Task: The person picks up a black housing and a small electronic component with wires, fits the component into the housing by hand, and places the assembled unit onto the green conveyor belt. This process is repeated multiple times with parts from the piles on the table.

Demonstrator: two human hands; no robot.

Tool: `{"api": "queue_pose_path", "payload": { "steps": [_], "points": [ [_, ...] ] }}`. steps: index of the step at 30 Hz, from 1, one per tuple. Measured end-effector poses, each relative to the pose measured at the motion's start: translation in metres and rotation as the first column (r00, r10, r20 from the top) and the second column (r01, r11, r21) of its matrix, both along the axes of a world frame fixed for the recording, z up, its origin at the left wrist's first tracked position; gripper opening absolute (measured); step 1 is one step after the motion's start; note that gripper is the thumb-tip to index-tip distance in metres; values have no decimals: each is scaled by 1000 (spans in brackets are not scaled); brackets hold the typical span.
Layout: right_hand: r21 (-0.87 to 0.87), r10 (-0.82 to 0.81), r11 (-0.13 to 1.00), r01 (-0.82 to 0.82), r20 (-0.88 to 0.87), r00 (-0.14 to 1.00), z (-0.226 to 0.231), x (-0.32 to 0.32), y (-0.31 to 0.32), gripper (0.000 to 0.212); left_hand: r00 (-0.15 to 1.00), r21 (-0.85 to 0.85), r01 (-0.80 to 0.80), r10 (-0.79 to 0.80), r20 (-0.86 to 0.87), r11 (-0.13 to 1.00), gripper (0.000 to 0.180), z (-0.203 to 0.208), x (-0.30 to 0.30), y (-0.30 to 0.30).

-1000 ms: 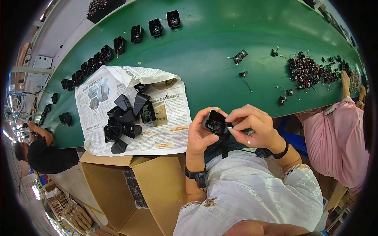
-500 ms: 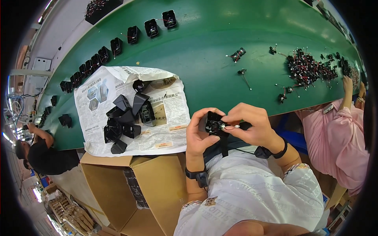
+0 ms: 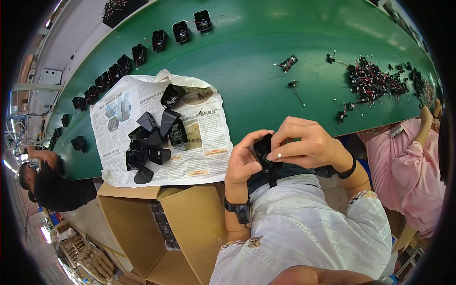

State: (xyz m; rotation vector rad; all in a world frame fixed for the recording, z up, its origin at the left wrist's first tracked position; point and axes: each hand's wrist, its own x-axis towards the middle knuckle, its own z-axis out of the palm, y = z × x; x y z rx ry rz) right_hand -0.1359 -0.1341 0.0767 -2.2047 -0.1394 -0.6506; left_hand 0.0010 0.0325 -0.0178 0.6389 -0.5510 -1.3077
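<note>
My left hand (image 3: pixel 241 160) is closed around a black plastic housing (image 3: pixel 261 148), its open side tilted up toward my right hand. The right hand (image 3: pixel 306 145) pinches at the mouth of this housing. A small white connector (image 3: pixel 279 155) shows at its fingertips; the rest of what they hold is hidden inside or behind the fingers. To the left, several black housings (image 3: pixel 153 138) lie heaped on a newspaper sheet (image 3: pixel 111 161). One more housing (image 3: pixel 172 96) lies at the far side of that heap.
Finished-looking black housings (image 3: pixel 158 40) stand in a curved row along the green table (image 3: pixel 237 57). A pile of small wired parts (image 3: pixel 373 78) lies at right. Below the newspaper is an open cardboard box (image 3: pixel 192 223). A person in pink (image 3: pixel 403 171) sits right, another in black (image 3: pixel 61 187) left.
The housing in my left hand has tilted, and my right fingers have moved over its opening. On the newspaper, the far housing has shifted, and the sheet's right edge sits slightly farther right.
</note>
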Motion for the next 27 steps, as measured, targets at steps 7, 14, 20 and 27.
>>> {"api": "queue_pose_path", "payload": {
  "steps": [7, 14, 20, 27],
  "points": [
    [33, -107, 994, 107, -21, 994, -2, 1, 16, 17, 997, 5, -78, 78, -29, 997, 91, -1, -1, -1],
    [113, -319, 937, 329, -101, 942, -19, -4, 40, 20, 978, -5, -206, 206, 44, 979, 88, -2, -4, -7],
    [-42, -201, 979, 197, -113, 973, -1, -3, 22, 30, 977, -36, -204, 202, -65, 978, 91, 7, -8, -8],
    [-92, 19, 995, -38, -192, 981, 11, 19, -15, 41, 991, 50, -131, 130, 29, 990, 76, 18, 11, -13]
  ]
}}
